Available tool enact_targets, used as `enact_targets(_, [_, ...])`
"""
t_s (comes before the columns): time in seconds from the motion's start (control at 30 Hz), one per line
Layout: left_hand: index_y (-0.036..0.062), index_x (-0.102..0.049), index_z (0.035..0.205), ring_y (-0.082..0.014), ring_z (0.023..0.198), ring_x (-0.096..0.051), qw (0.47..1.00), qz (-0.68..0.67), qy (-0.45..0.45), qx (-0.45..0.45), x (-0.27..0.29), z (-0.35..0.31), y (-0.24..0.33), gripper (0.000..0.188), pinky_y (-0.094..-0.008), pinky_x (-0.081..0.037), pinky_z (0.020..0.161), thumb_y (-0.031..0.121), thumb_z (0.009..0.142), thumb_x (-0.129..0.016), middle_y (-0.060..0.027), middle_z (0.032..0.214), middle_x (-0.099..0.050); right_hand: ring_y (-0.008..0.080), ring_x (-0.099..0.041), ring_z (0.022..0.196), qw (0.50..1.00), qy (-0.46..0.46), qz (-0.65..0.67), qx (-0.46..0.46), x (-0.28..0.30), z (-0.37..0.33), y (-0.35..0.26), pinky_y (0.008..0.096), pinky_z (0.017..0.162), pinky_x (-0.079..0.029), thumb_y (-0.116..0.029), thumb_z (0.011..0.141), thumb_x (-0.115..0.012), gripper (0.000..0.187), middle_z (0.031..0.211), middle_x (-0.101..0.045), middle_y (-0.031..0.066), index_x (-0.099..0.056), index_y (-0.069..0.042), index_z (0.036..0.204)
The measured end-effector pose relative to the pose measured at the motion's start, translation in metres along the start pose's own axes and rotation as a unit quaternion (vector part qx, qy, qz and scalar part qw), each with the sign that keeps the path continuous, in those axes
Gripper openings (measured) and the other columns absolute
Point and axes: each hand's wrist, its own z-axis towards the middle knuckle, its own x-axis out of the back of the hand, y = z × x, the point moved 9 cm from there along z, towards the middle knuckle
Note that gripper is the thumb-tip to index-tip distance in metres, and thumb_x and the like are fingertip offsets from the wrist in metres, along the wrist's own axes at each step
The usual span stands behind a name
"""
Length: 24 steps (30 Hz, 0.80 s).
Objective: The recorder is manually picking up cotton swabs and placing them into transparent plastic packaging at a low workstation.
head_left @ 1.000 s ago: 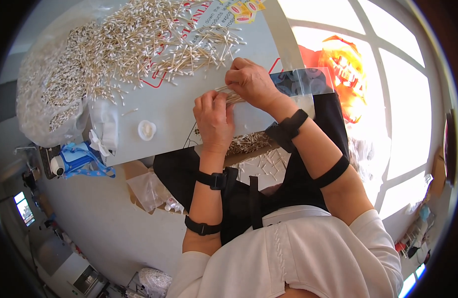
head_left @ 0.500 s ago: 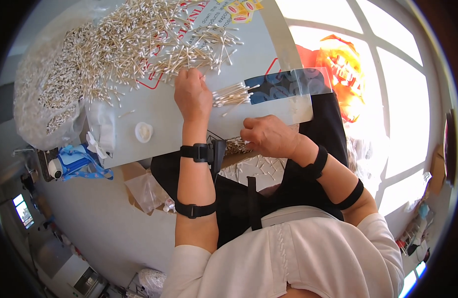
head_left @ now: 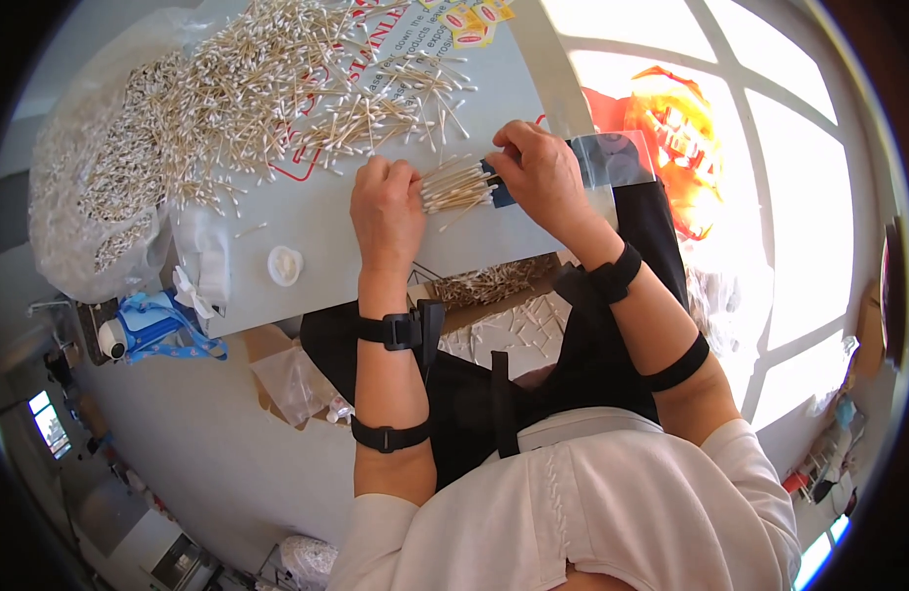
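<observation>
Left hand (head_left: 388, 215) curled at left end of cotton-swab bundle (head_left: 456, 189), right hand (head_left: 541, 175) at right end; hands apart, grips unclear; bundle on table (head_left: 322, 231), near front edge; bare room left.

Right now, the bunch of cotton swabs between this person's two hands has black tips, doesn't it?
Only the tip colour is wrong: in the head view, the bunch of cotton swabs between the left hand and right hand has white tips.

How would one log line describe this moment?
left hand: at left end of swab cluster; right hand: at its right end; swab pile: on table
</observation>
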Motion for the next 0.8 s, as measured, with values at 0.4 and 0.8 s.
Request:
enact_targets(0.4, [0.0074, -0.061, 0.082, -0.0297, 0.085, -0.057, 0.998, -0.023, 0.044, -0.032, -0.014, -0.002, 0.016, 0.015, -0.0414, -0.047, 0.074, 0.001, 0.073, -0.071, -0.0064, 0.084, -0.056, 0.0392, -0.067, 0.076, 0.984, -0.037, -0.164, -0.062, -0.048, 0.058, -0.009, 0.0462, 0.066, -0.053, -0.026, 0.078, -0.067, 0.025, 0.080, -0.069, 0.0198, -0.068, -0.001, 0.079])
enact_targets(0.8, [0.0074, -0.062, 0.086, -0.0296, 0.088, -0.055, 0.995, -0.034, 0.080, -0.039, -0.010, -0.016, 0.019, 0.017, -0.0416, -0.045, 0.077, 0.002, 0.073, -0.072, -0.0072, 0.087, -0.055, 0.0323, -0.065, 0.079, 0.944, -0.154, -0.136, 0.259, -0.052, 0.034, -0.040, 0.0429, 0.066, -0.052, -0.013, 0.078, -0.066, 0.005, 0.083, -0.062, 0.0096, -0.065, -0.008, 0.077])
